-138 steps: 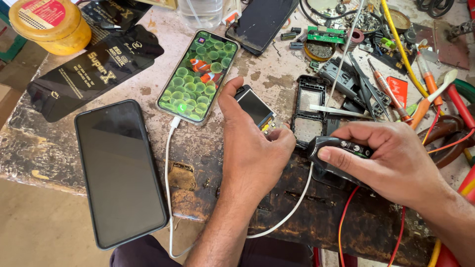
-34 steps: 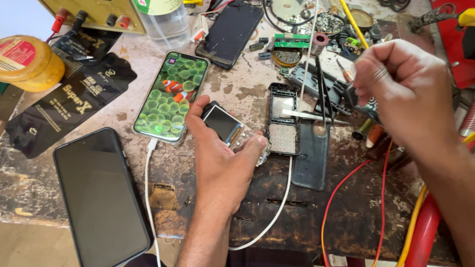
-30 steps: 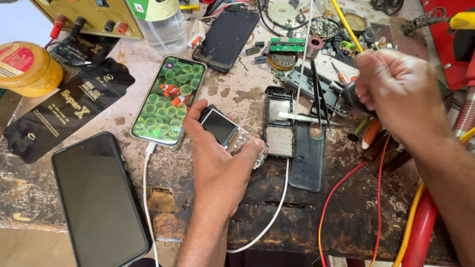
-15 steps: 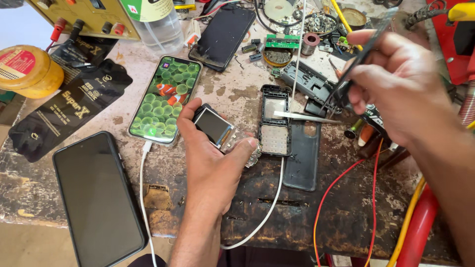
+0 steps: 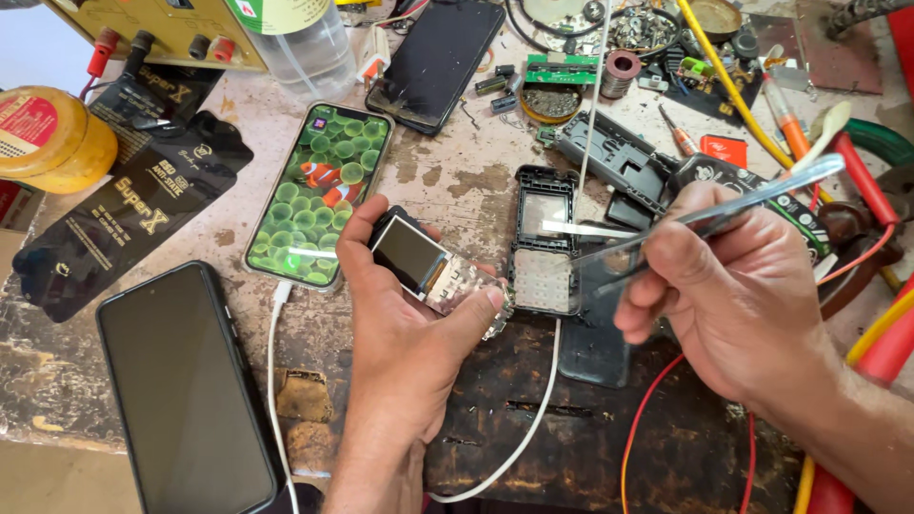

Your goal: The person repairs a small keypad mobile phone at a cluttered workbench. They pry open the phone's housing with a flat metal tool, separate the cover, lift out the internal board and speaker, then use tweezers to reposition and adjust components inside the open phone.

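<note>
Two hands are busy at once: my left hand (image 5: 405, 333) is closed around a bare keypad-phone board (image 5: 433, 271), thumb along its left edge and fingertips pinching the lower right, small screen facing up at the middle of the bench. To do this well, I judge the board should stay level and pinned firmly while the tips come in slowly, touching only the part they are meant for. My right hand (image 5: 738, 305) is curled tight on metal tweezers (image 5: 705, 214), their points aimed toward nine o'clock, just above the empty black phone frame (image 5: 545, 243) lying beside the board at three o'clock. At ten o'clock a lit smartphone (image 5: 319, 195) lies charging on a white cable (image 5: 276, 381).
</note>
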Motion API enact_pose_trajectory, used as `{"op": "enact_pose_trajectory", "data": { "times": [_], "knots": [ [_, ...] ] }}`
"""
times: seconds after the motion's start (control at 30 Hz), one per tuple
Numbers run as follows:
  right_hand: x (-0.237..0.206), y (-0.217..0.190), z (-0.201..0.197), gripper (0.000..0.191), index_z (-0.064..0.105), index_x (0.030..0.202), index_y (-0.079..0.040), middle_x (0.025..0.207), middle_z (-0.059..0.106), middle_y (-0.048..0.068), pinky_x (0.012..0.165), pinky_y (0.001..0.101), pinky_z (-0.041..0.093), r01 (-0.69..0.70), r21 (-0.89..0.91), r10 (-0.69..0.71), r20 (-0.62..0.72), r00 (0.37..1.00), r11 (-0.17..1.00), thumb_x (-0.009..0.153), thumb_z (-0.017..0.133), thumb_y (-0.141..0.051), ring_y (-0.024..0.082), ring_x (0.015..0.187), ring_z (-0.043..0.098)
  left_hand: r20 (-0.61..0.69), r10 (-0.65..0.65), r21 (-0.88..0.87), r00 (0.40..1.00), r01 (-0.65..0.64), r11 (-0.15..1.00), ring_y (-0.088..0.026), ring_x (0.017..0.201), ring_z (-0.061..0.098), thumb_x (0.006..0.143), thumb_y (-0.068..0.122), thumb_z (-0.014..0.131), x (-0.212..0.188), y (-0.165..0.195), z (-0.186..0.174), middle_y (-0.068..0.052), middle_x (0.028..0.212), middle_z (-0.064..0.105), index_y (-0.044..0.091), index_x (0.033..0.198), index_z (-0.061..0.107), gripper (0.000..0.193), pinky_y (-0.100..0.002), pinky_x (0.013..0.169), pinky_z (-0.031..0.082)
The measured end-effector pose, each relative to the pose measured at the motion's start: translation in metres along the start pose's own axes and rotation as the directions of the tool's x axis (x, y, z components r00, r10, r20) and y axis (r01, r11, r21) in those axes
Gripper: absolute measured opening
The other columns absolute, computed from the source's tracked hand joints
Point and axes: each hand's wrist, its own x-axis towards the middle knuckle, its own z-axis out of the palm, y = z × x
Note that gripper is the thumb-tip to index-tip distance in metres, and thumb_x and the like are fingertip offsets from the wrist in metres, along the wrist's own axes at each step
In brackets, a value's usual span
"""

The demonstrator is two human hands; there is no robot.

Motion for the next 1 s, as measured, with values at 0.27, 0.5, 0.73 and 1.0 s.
{"op": "enact_pose_trajectory", "data": {
  "times": [0.27,0.5,0.73,1.0],
  "knots": [
    [-0.005,-0.007,0.016,0.015,0.057,0.118,0.009,0.093,0.073,0.024,0.073,0.041,0.066,0.018,-0.063,-0.013,0.089,0.996,0.998,0.106,0.052,0.002,0.027,0.083,0.076,-0.007,-0.055,0.035,0.998,0.055,0.998,-0.019,0.104,0.058,0.063,-0.019,0.07,-0.004,0.007,0.0,-0.01,0.122,0.044,0.017,0.15,0.021,0.106,-0.034,0.085,0.059],
    [-0.011,-0.005,0.009,0.012,0.067,0.099,0.009,0.092,0.076,0.024,0.079,0.0408,0.071,0.081,-0.699,-0.023,0.092,0.996,0.71,0.089,0.071,0.005,0.032,0.086,0.081,-0.013,-0.08,-0.002,0.997,0.08,0.997,-0.02,0.102,0.06,0.061,-0.02,0.071,-0.004,0.007,0.0,-0.009,0.122,0.043,0.019,0.147,0.022,0.106,-0.035,0.083,0.06],
    [0.002,0.0,0.025,0.011,0.063,0.094,-0.002,0.086,0.077,0.005,0.075,0.0297,0.062,0.435,-0.784,-0.14,0.418,0.898,0.443,0.088,0.071,-0.005,0.019,0.092,0.083,0.005,-0.041,-0.019,0.999,0.041,0.999,-0.021,0.105,0.06,0.064,-0.019,0.071,-0.003,0.004,-0.001,-0.01,0.124,0.042,0.018,0.149,0.022,0.105,-0.035,0.083,0.062],
    [0.005,-0.008,0.034,0.02,0.06,0.091,-0.007,0.104,0.077,0.014,0.072,0.0266,0.064,0.536,-0.821,-0.024,0.543,0.84,0.197,0.084,0.078,-0.009,0.018,0.092,0.081,0.009,-0.021,0.007,1.0,0.021,1.0,-0.019,0.104,0.059,0.064,-0.019,0.072,-0.003,0.004,0.001,-0.01,0.122,0.043,0.017,0.149,0.022,0.104,-0.033,0.081,0.061]
  ]
}}
